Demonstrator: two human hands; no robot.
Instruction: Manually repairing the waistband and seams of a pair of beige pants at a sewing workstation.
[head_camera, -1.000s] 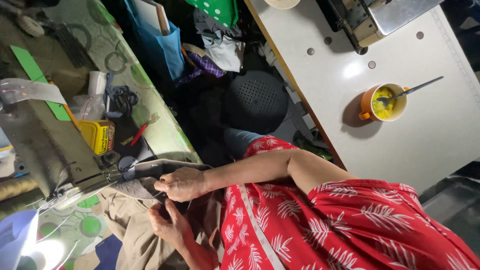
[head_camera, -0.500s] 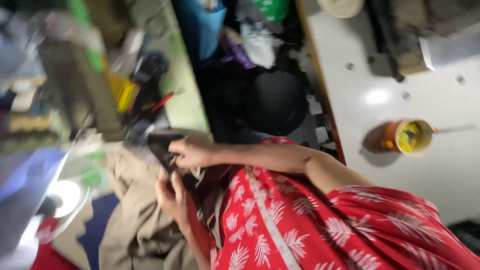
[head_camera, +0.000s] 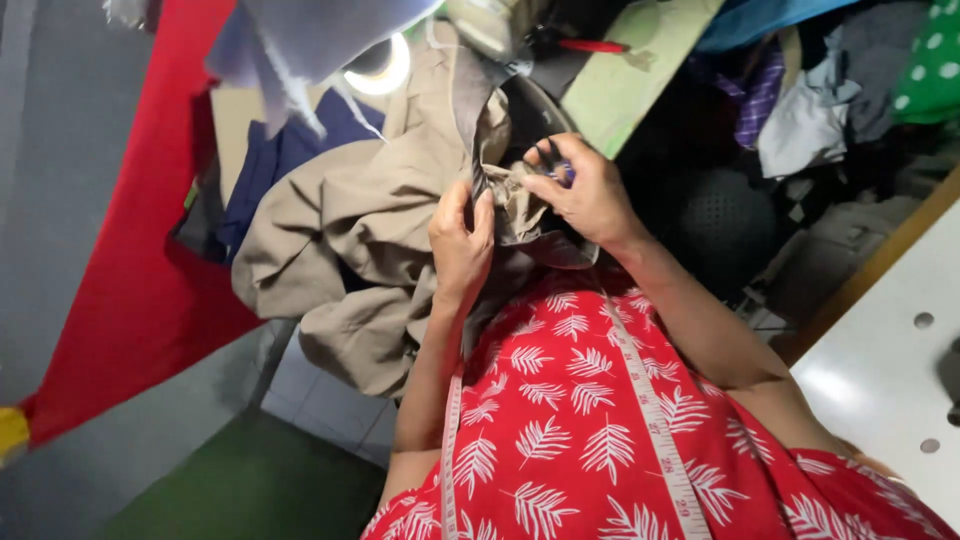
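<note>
I hold a khaki garment (head_camera: 350, 230) up in front of my chest with both hands. My left hand (head_camera: 460, 245) pinches a folded edge of it beside a dark strip of the fabric. Just to the right, my right hand (head_camera: 592, 192) grips the bunched cloth, with a small dark tool with purple on it (head_camera: 553, 165) between its fingers; I cannot tell what kind it is. The rest of the garment hangs down to the left. A measuring tape (head_camera: 655, 425) lies over my red leaf-print dress.
A red cloth (head_camera: 130, 260) hangs at the left, with blue cloth (head_camera: 265, 170) behind the garment. A bright lamp (head_camera: 380, 65) shines at the top. A green worktop (head_camera: 640, 60), a pile of clothes (head_camera: 810, 110), a dark round seat (head_camera: 720, 225) and a white table (head_camera: 880, 370) are to the right.
My view has swung away from the sewing machine and the orange cup. Both hands have lifted the khaki garment off the machine and brought it closer to my chest.
</note>
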